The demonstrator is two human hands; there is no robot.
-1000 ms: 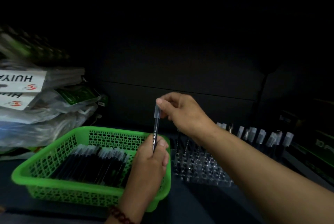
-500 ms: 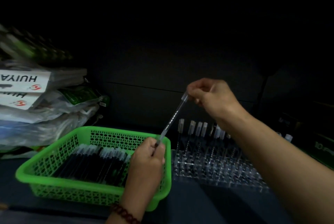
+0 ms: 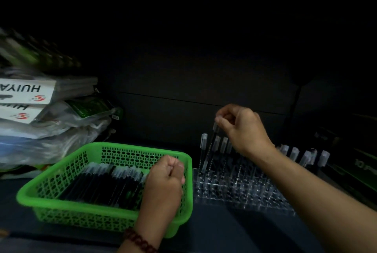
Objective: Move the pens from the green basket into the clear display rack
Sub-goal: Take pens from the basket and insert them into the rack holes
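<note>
Pens (image 3: 98, 181) mostly flat in green basket (image 3: 61, 171). Left hand (image 3: 165, 177) curled over its right rim, nothing seen in it. One pen (image 3: 210, 146) pinched at the cap by right hand (image 3: 244, 130), tilted, tip at back-left slots of clear rack (image 3: 244, 191); more standing pens (image 3: 293, 153) along back row. Risk: missing the slot or nudging neighbour caps, given tilt, clear acrylic, poor light. Could also sweep the back-row pens with forearm. Bagged stock (image 3: 61, 130) far left, dark counter (image 3: 224, 232), black back panel, very dim.
</note>
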